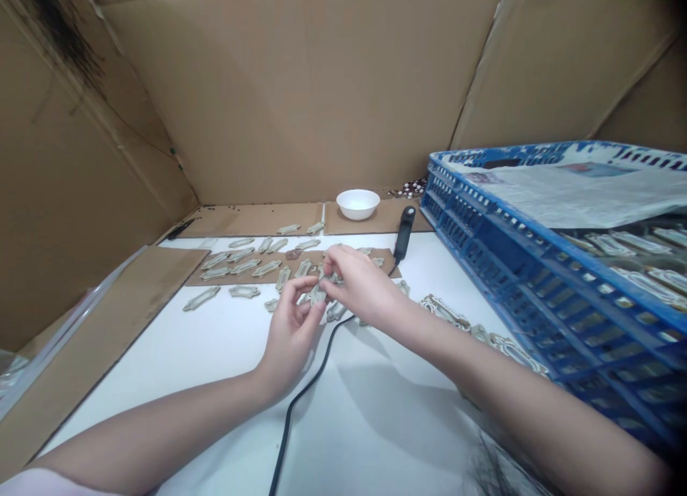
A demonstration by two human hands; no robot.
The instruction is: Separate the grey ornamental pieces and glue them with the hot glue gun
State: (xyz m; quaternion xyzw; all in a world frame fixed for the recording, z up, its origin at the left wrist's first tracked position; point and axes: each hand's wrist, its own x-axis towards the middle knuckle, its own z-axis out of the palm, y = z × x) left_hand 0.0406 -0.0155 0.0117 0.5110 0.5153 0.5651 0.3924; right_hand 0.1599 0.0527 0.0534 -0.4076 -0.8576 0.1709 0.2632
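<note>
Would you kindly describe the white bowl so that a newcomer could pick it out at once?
Start at the big blue plastic crate on the right. From its far left corner, look slightly left, onto the cardboard strip along the back wall, where the white bowl sits. It alone is round and deep, unlike the flat frame-shaped pieces nearby.
</note>
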